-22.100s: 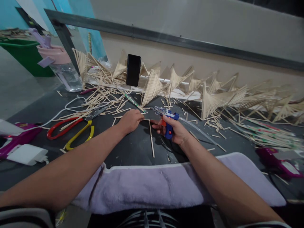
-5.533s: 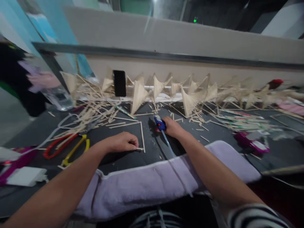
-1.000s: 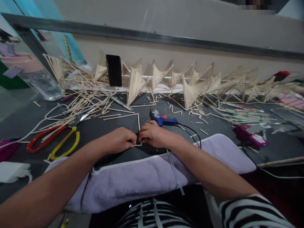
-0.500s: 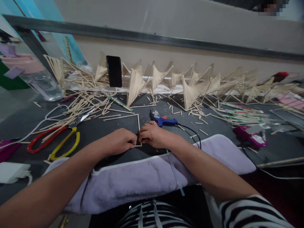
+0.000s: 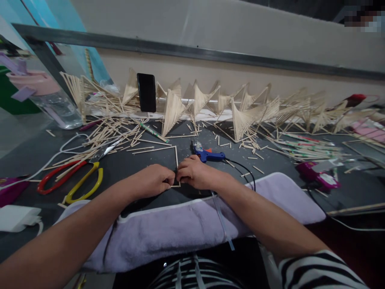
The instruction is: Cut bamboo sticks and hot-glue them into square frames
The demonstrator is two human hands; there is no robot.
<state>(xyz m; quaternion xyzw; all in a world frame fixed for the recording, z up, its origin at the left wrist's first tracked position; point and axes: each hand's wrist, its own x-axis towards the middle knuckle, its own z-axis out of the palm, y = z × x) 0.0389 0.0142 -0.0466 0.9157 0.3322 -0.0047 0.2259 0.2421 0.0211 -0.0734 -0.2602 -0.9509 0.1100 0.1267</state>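
Observation:
My left hand is closed, thumb and fingers pinched by the near corner of a thin wooden stick frame. From the opposite side, my right hand curls its fingers onto the frame's right-hand stick, almost touching the left fingertips. The frame lies flat on the dark table; its near and left parts are partly hidden beneath my left hand and forearm. A blue hot glue gun rests just beyond my right hand, its nozzle end clotted with whitish glue.
Red-and-yellow-handled scissors and loose sticks lie left. Twisted stick structures line the back beside a phone. A bottle stands far left, a magenta glue gun right. A lilac cloth covers the near edge.
Both hands keep nearly the same pose on the stick frame. The whole view has shifted slightly down and to the right; nothing has been let go or taken up.

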